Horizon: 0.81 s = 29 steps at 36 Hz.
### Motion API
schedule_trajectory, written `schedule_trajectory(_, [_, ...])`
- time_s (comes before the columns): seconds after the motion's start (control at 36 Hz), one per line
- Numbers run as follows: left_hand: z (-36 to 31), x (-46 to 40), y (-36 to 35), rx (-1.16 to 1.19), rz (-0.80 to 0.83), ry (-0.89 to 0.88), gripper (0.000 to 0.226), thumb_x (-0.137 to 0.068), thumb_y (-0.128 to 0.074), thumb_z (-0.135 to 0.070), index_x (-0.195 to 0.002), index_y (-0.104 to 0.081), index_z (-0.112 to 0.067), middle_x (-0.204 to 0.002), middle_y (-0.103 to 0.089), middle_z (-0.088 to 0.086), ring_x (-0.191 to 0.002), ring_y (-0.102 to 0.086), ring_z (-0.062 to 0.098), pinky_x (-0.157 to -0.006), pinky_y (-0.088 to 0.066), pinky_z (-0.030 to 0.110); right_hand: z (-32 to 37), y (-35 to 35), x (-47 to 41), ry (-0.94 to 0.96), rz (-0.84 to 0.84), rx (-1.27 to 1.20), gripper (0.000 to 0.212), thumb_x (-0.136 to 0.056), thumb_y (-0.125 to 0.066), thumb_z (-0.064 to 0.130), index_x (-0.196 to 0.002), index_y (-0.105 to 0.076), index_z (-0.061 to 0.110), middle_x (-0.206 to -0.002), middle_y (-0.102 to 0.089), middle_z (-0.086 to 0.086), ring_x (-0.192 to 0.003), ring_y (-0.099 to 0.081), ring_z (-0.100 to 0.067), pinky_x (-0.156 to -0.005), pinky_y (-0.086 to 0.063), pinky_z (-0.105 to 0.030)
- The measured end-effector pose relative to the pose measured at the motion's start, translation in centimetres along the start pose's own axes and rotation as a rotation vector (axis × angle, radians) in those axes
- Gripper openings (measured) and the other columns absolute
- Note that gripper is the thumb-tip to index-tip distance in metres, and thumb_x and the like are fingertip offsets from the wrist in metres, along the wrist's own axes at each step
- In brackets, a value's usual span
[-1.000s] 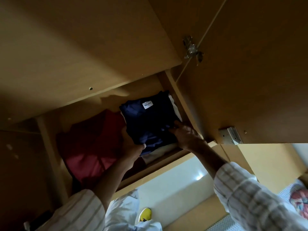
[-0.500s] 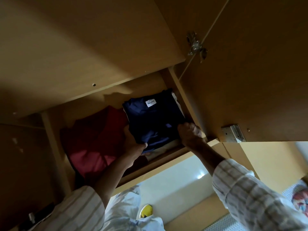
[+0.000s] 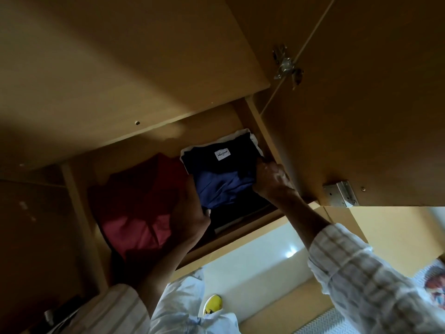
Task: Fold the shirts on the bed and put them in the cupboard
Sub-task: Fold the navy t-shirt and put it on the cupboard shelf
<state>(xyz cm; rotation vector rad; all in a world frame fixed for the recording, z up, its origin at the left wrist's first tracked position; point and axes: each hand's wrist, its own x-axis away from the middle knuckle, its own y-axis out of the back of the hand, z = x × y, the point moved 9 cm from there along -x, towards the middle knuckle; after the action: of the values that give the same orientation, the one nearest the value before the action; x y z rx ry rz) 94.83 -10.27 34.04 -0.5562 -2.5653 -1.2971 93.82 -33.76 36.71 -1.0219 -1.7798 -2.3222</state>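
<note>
1. Cupboard (image 3: pixel 120 68): tan wood, fills the upper frame; one shelf compartment open at centre.
2. Red shirt (image 3: pixel 134 208): folded, lying in the left part of the compartment, centre-left of frame.
3. Left hand (image 3: pixel 190 213): centre frame, between the two shirts, fingers curled on the navy shirt's left edge, thumb under its near corner.
4. Navy shirt (image 3: pixel 224 182): folded, white label (image 3: pixel 222 154) up, in the right part of the compartment atop a white garment (image 3: pixel 255 141).
5. Right hand (image 3: pixel 271 180): right of centre, fingers curled, gripping the navy shirt's right edge.
6. Door (image 3: pixel 361 116): open, upper right, with two metal hinges (image 3: pixel 286 66).
</note>
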Motion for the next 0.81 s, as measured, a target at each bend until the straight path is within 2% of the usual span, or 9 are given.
schedule_trajectory(0.06, [-1.3, 0.1, 0.1, -0.171, 0.017, -0.13, 0.096, -0.077, -0.084, -0.014, -0.155, -0.03, -0.025, -0.129, -0.053, 0.013, -0.111, -0.059, 0.03, -0.08, -0.05, 0.032, 0.8, 0.4, -0.9, 0.011, -0.058, -0.02, 0.072, -0.097, -0.063, 0.022, -0.156, -0.024, 0.008, -0.128, -0.061, -0.02, -0.113, -0.064, -0.037, -0.091, -0.051, -0.039])
schedule_trajectory(0.11, [-2.1, 0.0, -0.6, -0.353, 0.055, -0.253, 0.086, -0.08, -0.082, -0.018, -0.153, -0.037, -0.027, -0.126, -0.052, 0.011, -0.112, -0.057, 0.028, -0.083, -0.048, 0.033, 1.1, 0.0, -2.2, 0.01, -0.1, -0.095, 0.097, -0.095, -0.067, 0.031, -0.161, 0.001, 0.007, -0.128, -0.06, -0.026, -0.107, -0.066, -0.041, -0.093, -0.055, -0.046])
schedule_trajectory(0.19, [-1.1, -0.4, -2.0, -0.457, 0.2, -0.215, 0.075, -0.089, -0.072, -0.022, -0.154, -0.034, -0.026, -0.142, -0.045, 0.01, -0.128, -0.051, 0.028, -0.103, -0.042, 0.04, 1.0, -0.5, -3.6, -0.03, -0.11, -0.1, 0.104, -0.096, -0.063, 0.031, -0.16, 0.017, 0.013, -0.136, -0.053, -0.031, -0.112, -0.063, -0.044, -0.097, -0.053, -0.053])
schedule_trajectory(0.28, [-0.6, -0.6, -2.5, -0.448, 0.244, -0.174, 0.072, -0.093, -0.068, -0.023, -0.155, -0.032, -0.026, -0.148, -0.041, 0.009, -0.134, -0.046, 0.028, -0.11, -0.042, 0.041, 1.2, -0.9, -3.9, -0.112, -0.097, -0.181, 0.105, -0.096, -0.059, 0.019, -0.157, 0.026, 0.02, -0.141, -0.049, -0.031, -0.118, -0.059, -0.045, -0.098, -0.051, -0.053])
schedule_trajectory(0.39, [-0.4, -0.6, -2.6, -0.368, 0.222, -0.176, 0.068, -0.091, -0.069, -0.019, -0.151, -0.038, -0.025, -0.145, -0.043, 0.009, -0.134, -0.046, 0.028, -0.107, -0.043, 0.036, 2.1, -0.5, -3.4, -0.015, -0.285, -0.218, 0.081, -0.092, -0.053, 0.003, -0.157, -0.004, 0.013, -0.137, -0.047, -0.025, -0.111, -0.058, -0.043, -0.09, -0.054, -0.05])
schedule_trajectory(0.47, [-0.5, -0.4, -2.6, -0.344, 0.207, -0.198, 0.063, -0.09, -0.07, -0.02, -0.147, -0.043, -0.024, -0.142, -0.045, 0.008, -0.132, -0.047, 0.026, -0.104, -0.044, 0.035, 2.2, -1.7, -3.6, 0.095, -0.223, -0.095, 0.069, -0.092, -0.056, 0.005, -0.154, -0.026, 0.01, -0.15, -0.036, -0.02, -0.127, -0.046, -0.041, -0.103, -0.047, -0.047])
schedule_trajectory(0.56, [-0.3, -0.3, -2.7, -0.36, 0.208, -0.199, 0.059, -0.094, -0.067, -0.028, -0.148, -0.042, -0.027, -0.144, -0.045, 0.006, -0.133, -0.047, 0.024, -0.108, -0.038, 0.04, 0.7, -3.1, -4.8, 0.042, -0.092, 0.029, 0.082, -0.092, -0.066, 0.016, -0.159, -0.02, 0.011, -0.163, -0.019, -0.014, -0.14, -0.036, -0.039, -0.117, -0.033, -0.044])
schedule_trajectory(0.67, [0.1, 0.0, -2.8, -0.278, 0.24, -0.199, 0.057, -0.095, -0.067, -0.035, -0.148, -0.047, -0.028, -0.143, -0.047, 0.006, -0.131, -0.05, 0.024, -0.107, -0.041, 0.037, 0.4, -3.1, -5.0, 0.031, -0.031, -0.054, 0.087, -0.094, -0.063, 0.017, -0.163, -0.01, 0.013, -0.169, -0.008, -0.01, -0.148, -0.027, -0.039, -0.121, -0.028, -0.043])
schedule_trajectory(0.81, [-0.2, 1.3, -2.2, -0.146, 0.262, -0.25, 0.049, -0.091, -0.072, -0.034, -0.137, -0.061, -0.021, -0.123, -0.062, 0.008, -0.114, -0.059, 0.024, -0.096, -0.044, 0.03, 0.9, -1.8, -2.4, 0.104, -0.064, -0.145, 0.076, -0.099, -0.055, 0.023, -0.163, -0.015, 0.019, -0.167, -0.019, -0.012, -0.146, -0.034, -0.04, -0.118, -0.033, -0.045])
